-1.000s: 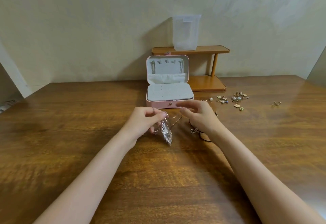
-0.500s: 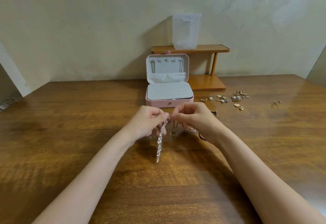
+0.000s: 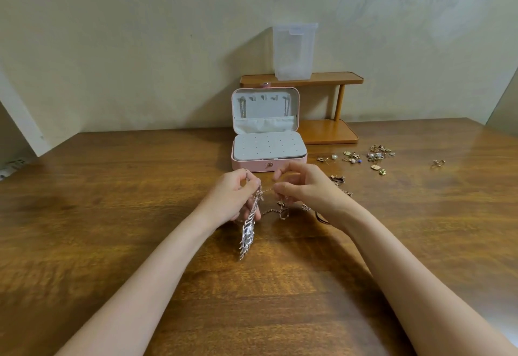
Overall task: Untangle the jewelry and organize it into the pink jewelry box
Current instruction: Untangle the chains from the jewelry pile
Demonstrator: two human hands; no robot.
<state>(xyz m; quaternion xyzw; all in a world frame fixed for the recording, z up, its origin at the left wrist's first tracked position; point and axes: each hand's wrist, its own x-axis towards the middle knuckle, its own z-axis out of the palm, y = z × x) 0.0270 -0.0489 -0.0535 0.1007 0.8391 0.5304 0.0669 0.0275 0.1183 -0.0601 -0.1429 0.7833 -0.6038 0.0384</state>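
Silver feather pendant [image 3: 247,234] hanging from left hand [image 3: 235,198], fingers pinching its top, just in front of open pink box [image 3: 268,150]. Right hand [image 3: 307,187] beside it, fingers pinching thin chain [image 3: 276,210] strung between both hands. Loose earrings [image 3: 364,157] scattered right of box on wooden counter [image 3: 112,215].

The silver feather pendant [image 3: 247,233] now hangs straight below the left hand [image 3: 234,197] — a second ago it lay bunched
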